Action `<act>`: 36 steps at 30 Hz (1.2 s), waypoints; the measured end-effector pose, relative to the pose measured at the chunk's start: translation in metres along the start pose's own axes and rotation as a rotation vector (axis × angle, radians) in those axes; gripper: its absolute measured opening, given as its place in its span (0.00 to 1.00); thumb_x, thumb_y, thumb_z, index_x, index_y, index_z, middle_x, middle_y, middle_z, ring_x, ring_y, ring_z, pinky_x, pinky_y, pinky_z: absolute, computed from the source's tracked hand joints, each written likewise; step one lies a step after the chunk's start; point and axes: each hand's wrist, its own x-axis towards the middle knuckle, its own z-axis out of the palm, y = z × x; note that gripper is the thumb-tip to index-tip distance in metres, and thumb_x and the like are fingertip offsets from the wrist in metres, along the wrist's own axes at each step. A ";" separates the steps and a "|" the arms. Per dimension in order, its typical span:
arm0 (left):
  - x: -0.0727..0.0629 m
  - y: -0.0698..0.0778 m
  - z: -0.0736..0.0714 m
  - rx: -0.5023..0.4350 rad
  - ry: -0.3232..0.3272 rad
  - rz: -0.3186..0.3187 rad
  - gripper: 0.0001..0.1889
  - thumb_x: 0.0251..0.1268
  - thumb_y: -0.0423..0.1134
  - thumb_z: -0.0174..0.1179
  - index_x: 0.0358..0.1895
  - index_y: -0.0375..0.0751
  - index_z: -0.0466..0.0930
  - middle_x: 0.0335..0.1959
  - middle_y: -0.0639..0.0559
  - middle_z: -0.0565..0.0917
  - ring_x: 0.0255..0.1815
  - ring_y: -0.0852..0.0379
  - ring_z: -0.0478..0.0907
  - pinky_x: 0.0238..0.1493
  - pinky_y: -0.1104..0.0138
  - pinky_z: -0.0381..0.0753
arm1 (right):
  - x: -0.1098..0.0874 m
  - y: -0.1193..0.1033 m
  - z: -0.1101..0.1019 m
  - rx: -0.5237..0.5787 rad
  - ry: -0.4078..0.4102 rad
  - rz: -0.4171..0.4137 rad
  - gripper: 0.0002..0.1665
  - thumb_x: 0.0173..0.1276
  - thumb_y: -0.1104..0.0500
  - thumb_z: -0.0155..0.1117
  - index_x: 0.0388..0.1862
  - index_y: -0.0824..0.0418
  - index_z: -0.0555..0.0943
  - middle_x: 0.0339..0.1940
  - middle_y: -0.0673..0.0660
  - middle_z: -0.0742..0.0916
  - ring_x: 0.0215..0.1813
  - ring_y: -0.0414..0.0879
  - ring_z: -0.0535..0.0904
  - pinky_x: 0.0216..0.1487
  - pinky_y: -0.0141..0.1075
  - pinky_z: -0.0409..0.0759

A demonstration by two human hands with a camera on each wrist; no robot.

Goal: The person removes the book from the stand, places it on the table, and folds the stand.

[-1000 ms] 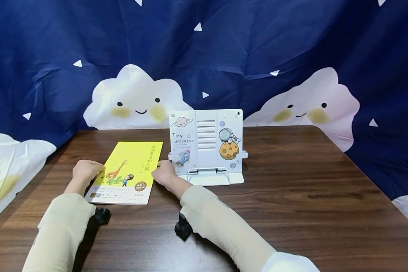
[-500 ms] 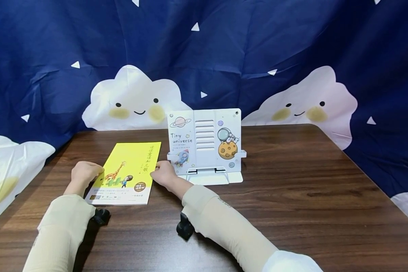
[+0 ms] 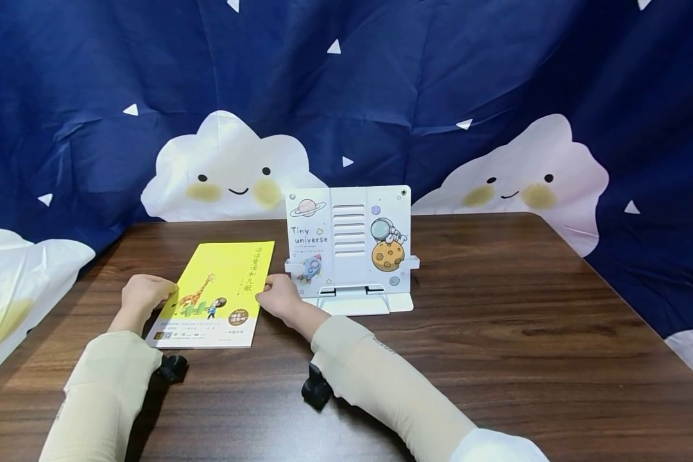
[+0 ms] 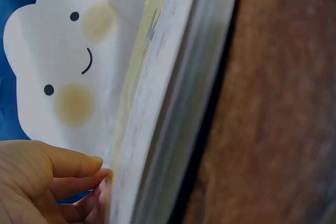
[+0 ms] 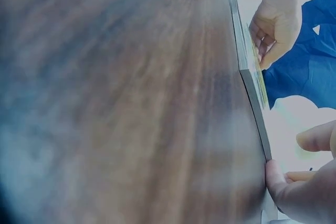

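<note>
A yellow picture book (image 3: 208, 266) with a giraffe and a child on its cover lies on the table. At its left edge my left hand (image 3: 146, 292) holds on with bent fingers. My right hand (image 3: 280, 296) grips the opposite edge, close to the stand. In the left wrist view, thumb and finger of the left hand (image 4: 58, 182) come together right at the edge of the book (image 4: 152, 103). The right wrist view has the right thumb (image 5: 275, 177) against the book's side, the index finger raised apart from it. The fingertips' far side is hidden.
A white book stand (image 3: 348, 266) with a space print stands upright just right of the book, its wire holder and small side clips showing. The dark wooden table (image 3: 514, 321) extends to the right. Behind hangs a blue curtain (image 3: 369, 83) with smiling clouds.
Both hands stay at the book's two edges and the book keeps its place. Only a slight shift of the head camera shows.
</note>
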 end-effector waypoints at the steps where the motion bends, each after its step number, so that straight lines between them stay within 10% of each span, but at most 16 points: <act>1: 0.001 0.000 0.000 -0.008 -0.001 0.000 0.13 0.44 0.35 0.55 0.30 0.25 0.79 0.09 0.55 0.72 0.11 0.61 0.69 0.17 0.69 0.71 | -0.001 0.000 0.000 0.000 -0.001 0.000 0.12 0.50 0.71 0.55 0.36 0.70 0.77 0.20 0.52 0.75 0.23 0.40 0.69 0.21 0.27 0.66; 6: 0.000 0.001 -0.001 -0.021 -0.013 0.007 0.16 0.47 0.36 0.55 0.36 0.23 0.77 0.11 0.53 0.75 0.12 0.63 0.70 0.17 0.70 0.73 | -0.006 -0.004 -0.001 -0.032 -0.002 -0.001 0.19 0.52 0.68 0.57 0.44 0.72 0.74 0.27 0.54 0.75 0.30 0.42 0.70 0.28 0.28 0.69; 13: 0.053 -0.044 0.018 0.057 0.065 0.055 0.19 0.54 0.47 0.53 0.41 0.34 0.78 0.25 0.47 0.78 0.22 0.56 0.74 0.21 0.68 0.72 | -0.010 -0.011 -0.005 -0.068 -0.029 -0.013 0.26 0.56 0.60 0.60 0.52 0.70 0.70 0.39 0.58 0.78 0.41 0.44 0.73 0.38 0.30 0.72; 28: 0.067 -0.032 0.025 0.001 0.056 0.156 0.26 0.53 0.59 0.49 0.42 0.39 0.77 0.41 0.42 0.74 0.33 0.51 0.75 0.27 0.66 0.76 | -0.032 -0.030 -0.035 -0.173 -0.128 -0.213 0.21 0.56 0.59 0.59 0.47 0.70 0.74 0.31 0.53 0.80 0.34 0.40 0.74 0.34 0.26 0.70; 36: 0.011 0.033 0.004 -0.123 -0.047 0.185 0.20 0.54 0.47 0.56 0.42 0.31 0.75 0.41 0.36 0.75 0.33 0.47 0.76 0.29 0.56 0.76 | -0.039 -0.031 -0.056 -0.107 -0.133 -0.250 0.19 0.57 0.62 0.58 0.47 0.71 0.73 0.35 0.56 0.81 0.37 0.42 0.76 0.36 0.27 0.72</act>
